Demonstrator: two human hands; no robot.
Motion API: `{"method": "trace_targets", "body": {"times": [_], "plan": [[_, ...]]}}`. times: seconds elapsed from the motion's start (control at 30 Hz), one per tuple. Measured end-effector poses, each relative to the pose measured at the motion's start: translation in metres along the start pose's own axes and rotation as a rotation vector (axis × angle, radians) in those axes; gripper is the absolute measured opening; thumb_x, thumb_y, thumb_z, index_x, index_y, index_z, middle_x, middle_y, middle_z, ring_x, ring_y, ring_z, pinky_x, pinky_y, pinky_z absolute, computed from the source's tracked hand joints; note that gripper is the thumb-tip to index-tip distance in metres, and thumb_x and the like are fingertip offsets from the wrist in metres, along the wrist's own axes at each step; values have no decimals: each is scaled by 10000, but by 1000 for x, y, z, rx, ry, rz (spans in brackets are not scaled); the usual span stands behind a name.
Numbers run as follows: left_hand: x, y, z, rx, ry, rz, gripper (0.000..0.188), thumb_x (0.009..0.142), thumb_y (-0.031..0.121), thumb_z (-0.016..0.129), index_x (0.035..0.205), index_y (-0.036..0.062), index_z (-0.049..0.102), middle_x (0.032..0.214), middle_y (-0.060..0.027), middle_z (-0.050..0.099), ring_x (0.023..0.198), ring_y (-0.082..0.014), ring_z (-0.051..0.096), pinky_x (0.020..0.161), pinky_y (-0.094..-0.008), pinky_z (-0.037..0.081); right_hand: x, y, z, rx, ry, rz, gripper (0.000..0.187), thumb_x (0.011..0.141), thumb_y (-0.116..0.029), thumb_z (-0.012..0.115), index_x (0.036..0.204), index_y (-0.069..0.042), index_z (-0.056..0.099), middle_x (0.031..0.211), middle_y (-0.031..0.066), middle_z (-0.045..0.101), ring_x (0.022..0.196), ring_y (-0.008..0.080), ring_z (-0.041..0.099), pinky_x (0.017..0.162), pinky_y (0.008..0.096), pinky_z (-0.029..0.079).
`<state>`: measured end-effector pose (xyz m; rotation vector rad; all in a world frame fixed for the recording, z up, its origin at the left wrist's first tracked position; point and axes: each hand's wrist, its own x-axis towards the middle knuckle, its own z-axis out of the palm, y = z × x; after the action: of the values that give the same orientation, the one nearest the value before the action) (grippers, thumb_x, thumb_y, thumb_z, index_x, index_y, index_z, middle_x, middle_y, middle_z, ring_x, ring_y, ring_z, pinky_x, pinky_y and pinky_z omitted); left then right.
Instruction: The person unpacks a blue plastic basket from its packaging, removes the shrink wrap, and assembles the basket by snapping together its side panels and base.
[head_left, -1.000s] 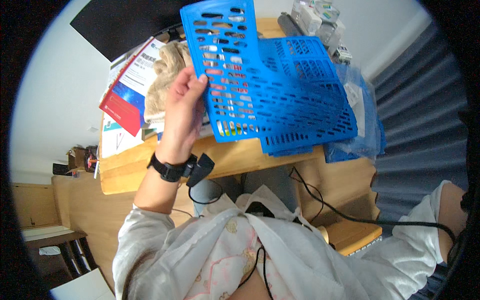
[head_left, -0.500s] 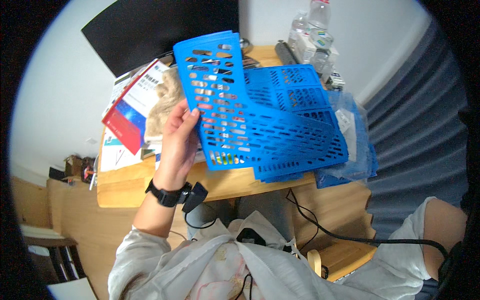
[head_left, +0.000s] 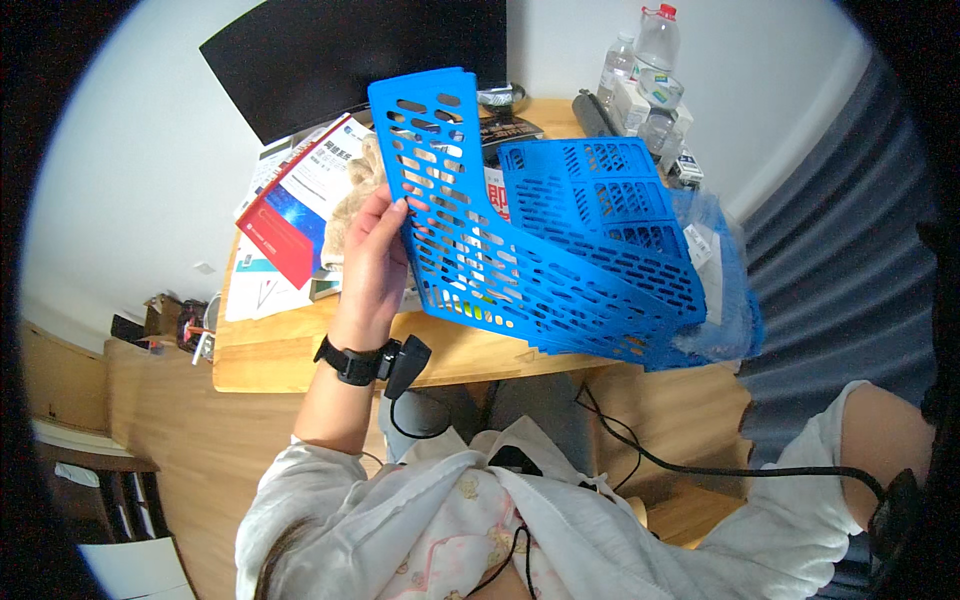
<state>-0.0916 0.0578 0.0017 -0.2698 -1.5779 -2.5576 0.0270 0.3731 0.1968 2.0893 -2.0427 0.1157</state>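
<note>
Here, the left hand point(head_left: 377, 245) pinches the left edge of a blue plastic rack point(head_left: 515, 245) between thumb and fingers; the rack slants over the desk point(head_left: 290, 355); the right hand is out of view, its fingers I cannot tell.

A light wooden table point(head_left: 262, 362) with a bare strip along its near edge carries a crowded spread of household goods. At left, white paper sheets point(head_left: 266, 296) lie flat beneath a red, white and blue softcover book point(head_left: 306, 200), with a beige plush cloth point(head_left: 350, 225) bunched against its right side. A black monitor point(head_left: 360, 65) rises at the back, its foot hidden. Blue lattice panels point(head_left: 612, 180) overlap at right, beside a clear plastic bag point(head_left: 735, 262) at the table's end. In the far right corner, a dark cylindrical case point(head_left: 592, 112) lies near a white box point(head_left: 630, 103) and a red-capped clear bottle point(head_left: 657, 42).
</note>
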Motion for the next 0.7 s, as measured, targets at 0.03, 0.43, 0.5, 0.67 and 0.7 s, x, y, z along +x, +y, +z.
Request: {"method": "trace_targets", "body": {"times": [0.03,0.43,0.5,0.67,0.7], "plan": [[0,-1,1,2,-13,6,159,921,159,505,1058,88,545,947,-15,639,893,-94,590,822,-255,467,-1,1,-1,-2,25,3,430,869,-218,536,1256,-43,475,1289,108,478,1192,203,452,991,315,358],[0,-6,-14,-90,30,85,162,928,152,490,1049,63,549,941,-20,618,875,-99,577,815,-249,455,-63,86,51,275,765,870,394,866,-153,563,1234,-29,498,1264,93,507,1174,181,469,975,290,374],[-1,-5,-24,-137,19,102,165,933,129,472,1059,52,545,956,-22,618,876,-102,579,818,-245,455,-70,103,103,491,585,1000,436,839,-174,623,1240,-85,476,1223,64,518,1147,175,462,936,297,377],[-10,-6,-36,-130,-54,143,214,936,133,460,1116,38,526,1020,-35,611,919,-110,572,850,-268,446,-89,128,185,310,136,1092,663,706,-311,750,1242,-54,458,1232,194,487,1150,328,465,955,382,383],[-11,-6,-37,-141,-69,152,218,936,134,459,1121,38,524,1025,-37,610,923,-112,570,854,-270,445,-91,132,195,314,89,1077,696,678,-333,764,1235,-43,463,1221,204,488,1136,344,467,947,385,388]]}}
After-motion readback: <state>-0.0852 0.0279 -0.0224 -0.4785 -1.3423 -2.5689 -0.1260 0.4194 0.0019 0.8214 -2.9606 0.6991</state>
